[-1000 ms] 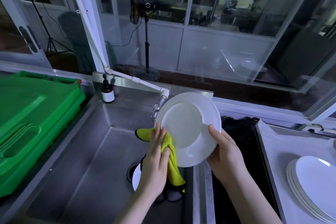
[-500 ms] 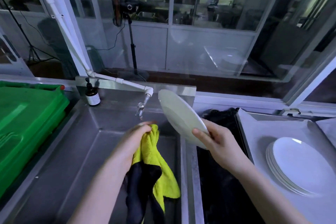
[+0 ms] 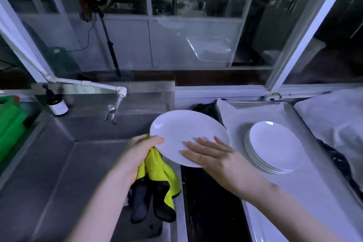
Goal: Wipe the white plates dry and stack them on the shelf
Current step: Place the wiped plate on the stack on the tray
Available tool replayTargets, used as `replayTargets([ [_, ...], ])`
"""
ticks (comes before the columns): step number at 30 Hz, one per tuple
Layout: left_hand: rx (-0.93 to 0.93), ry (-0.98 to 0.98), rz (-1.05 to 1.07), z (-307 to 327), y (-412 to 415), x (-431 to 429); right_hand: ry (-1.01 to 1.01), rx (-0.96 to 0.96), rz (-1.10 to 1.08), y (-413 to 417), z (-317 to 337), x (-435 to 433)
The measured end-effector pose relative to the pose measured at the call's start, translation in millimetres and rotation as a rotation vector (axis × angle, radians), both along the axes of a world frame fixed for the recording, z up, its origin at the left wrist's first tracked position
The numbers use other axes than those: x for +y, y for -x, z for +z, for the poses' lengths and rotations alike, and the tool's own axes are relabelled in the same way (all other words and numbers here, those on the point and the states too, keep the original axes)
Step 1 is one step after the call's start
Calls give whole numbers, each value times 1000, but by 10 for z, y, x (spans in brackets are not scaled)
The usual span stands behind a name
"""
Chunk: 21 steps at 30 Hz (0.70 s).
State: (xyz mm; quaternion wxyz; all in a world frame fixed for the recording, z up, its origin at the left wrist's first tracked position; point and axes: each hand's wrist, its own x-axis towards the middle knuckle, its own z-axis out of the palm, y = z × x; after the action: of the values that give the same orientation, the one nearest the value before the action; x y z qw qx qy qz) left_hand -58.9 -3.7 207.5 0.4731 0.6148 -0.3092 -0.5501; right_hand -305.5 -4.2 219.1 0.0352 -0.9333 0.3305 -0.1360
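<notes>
A white plate (image 3: 182,131) is held nearly level over the right edge of the steel sink (image 3: 59,163). My left hand (image 3: 139,151) grips a yellow and black cloth (image 3: 157,171) at the plate's left rim, with the thumb on top of the rim. The cloth hangs down below that hand. My right hand (image 3: 212,155) lies flat on the plate's near side with straight, spread fingers. A stack of several white plates (image 3: 275,145) sits to the right on a steel tray (image 3: 294,192).
A white tap (image 3: 117,100) reaches over the sink from the left. A brown bottle (image 3: 57,104) stands at the sink's back left corner, a green crate (image 3: 9,129) at the far left. Dark material (image 3: 206,202) fills the gap between sink and tray. Glass panels stand behind.
The plate went from steeply tilted to nearly level and shifted right. My right hand left its grip on the rim and now lies flat on it. My left hand came up to the rim.
</notes>
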Motion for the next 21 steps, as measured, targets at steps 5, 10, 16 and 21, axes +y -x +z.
replayTargets([
  [5, 75, 10, -25, -190, 371, -22, -449, -255, -307, 632, -26, 29],
  [10, 128, 16, -167, -263, 577, -150, -708, -1008, -942, 911, -120, 108],
  [16, 98, 100, -362, -349, 909, -305, -736, -1349, -995, 951, -211, 296],
  [21, -59, 98, -253, -515, 1209, -337, -647, -1449, -1106, 1142, -280, 431],
])
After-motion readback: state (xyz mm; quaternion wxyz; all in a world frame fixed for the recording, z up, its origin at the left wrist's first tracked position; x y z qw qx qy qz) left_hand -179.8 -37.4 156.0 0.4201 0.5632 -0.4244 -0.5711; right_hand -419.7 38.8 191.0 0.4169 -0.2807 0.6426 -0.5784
